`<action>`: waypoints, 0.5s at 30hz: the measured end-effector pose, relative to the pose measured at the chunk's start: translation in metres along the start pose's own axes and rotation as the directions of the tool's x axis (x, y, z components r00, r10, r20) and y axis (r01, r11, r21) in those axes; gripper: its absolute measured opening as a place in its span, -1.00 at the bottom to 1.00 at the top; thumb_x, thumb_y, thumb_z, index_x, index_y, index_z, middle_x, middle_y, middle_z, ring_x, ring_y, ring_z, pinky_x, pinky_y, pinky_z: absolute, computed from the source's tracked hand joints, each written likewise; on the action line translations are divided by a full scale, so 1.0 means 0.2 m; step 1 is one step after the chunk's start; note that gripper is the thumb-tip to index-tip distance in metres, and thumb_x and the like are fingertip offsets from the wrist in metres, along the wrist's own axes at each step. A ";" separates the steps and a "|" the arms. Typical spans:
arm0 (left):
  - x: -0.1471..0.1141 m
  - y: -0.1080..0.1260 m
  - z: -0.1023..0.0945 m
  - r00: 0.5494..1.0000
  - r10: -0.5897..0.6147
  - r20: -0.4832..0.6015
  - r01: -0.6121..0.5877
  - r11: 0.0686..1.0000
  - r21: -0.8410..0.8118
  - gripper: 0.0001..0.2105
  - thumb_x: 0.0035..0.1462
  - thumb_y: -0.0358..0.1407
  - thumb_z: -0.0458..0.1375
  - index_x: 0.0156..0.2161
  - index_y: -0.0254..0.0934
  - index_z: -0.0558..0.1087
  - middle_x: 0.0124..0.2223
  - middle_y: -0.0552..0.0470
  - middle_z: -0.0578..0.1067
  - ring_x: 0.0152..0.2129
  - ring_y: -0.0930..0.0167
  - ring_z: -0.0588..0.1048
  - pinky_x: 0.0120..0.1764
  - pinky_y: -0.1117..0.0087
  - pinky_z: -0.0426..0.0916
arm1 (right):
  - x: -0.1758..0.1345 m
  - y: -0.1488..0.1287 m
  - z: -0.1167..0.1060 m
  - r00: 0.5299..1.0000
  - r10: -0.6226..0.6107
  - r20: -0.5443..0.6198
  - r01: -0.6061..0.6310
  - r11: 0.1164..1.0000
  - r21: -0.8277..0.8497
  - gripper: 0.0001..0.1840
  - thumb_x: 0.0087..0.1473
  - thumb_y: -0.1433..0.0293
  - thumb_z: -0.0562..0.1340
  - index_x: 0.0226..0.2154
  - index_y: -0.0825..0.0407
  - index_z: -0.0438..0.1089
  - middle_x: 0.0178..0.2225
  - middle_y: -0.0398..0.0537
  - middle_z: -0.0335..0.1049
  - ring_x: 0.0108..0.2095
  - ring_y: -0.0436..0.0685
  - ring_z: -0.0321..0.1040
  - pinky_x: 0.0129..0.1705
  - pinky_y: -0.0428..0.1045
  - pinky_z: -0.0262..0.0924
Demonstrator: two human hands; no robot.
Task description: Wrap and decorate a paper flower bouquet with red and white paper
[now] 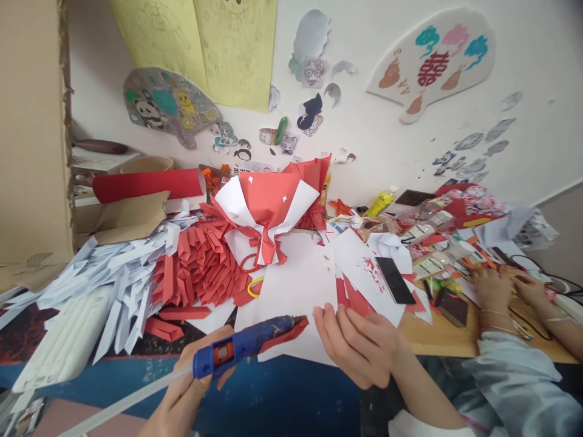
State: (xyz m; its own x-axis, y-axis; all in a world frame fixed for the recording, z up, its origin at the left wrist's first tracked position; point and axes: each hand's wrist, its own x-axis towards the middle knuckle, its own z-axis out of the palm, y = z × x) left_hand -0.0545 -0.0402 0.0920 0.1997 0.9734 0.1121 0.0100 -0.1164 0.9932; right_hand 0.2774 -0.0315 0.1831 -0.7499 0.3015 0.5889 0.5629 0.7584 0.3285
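Observation:
My left hand (182,379) is wrapped round a blue hot glue gun (243,343), its nozzle pointing right. A long whitish glue stick (132,400) sticks out of the gun's back end. Just under the nozzle is a red folded paper piece (289,335); whether it lies on the sheet or is held cannot be told. To the right of the nozzle is my right hand (359,346), fingers curled and pressed together over a white paper sheet (296,279). What its fingertips hold, if anything, is hidden. Behind the sheet stands a red and white paper-wrapped bundle (268,206).
Red folded paper pieces (195,264) and white ones (109,261) are heaped on the left. Scissors with a yellow handle (255,287) lie by the sheet. A black phone (395,280) is to the right. Another person's hands (494,291) work at the far right.

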 end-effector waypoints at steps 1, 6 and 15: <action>0.00 0.01 0.00 1.000 -0.003 0.003 0.003 1.000 0.004 -0.50 0.22 0.07 0.07 0.00 -0.31 0.54 -0.52 -0.03 0.42 -0.55 0.30 0.39 -0.38 0.24 0.39 | -0.01 -0.01 0.00 1.000 0.005 0.019 -0.005 1.000 0.009 -0.53 0.19 0.61 0.26 0.06 -0.18 0.45 -0.20 -0.27 0.60 -0.43 -0.05 0.55 -0.45 -0.25 0.44; 0.00 0.02 0.01 1.000 -0.015 -0.018 0.015 1.000 -0.016 -0.53 0.24 0.04 0.08 0.00 -0.28 0.54 -0.51 -0.03 0.40 -0.51 0.27 0.42 -0.34 0.22 0.41 | -0.01 -0.22 0.09 0.989 0.145 -0.037 -0.149 0.951 -0.271 -0.66 0.27 0.53 0.21 -0.02 -0.16 0.50 -0.23 -0.22 0.61 -0.37 0.01 0.57 -0.38 -0.15 0.50; 0.00 -0.03 -0.03 0.999 0.049 0.019 -0.048 0.999 -0.019 -0.64 0.25 -0.07 0.12 -0.02 -0.27 0.56 -0.45 -0.05 0.48 -0.46 0.26 0.46 -0.25 0.18 0.44 | 0.09 -0.47 0.24 0.747 0.551 -0.372 -0.658 0.694 -0.293 -0.65 0.26 0.54 0.24 0.02 -0.15 0.42 -0.32 -0.22 0.61 -0.27 0.12 0.59 -0.15 0.06 0.53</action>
State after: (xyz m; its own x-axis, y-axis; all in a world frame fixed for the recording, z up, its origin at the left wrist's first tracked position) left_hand -0.0597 -0.0384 0.0864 0.2187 0.9626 0.1598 -0.0186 -0.1596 0.9870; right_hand 0.1947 -0.0689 0.1272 -0.1206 0.4283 0.8955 0.9857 0.1586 0.0568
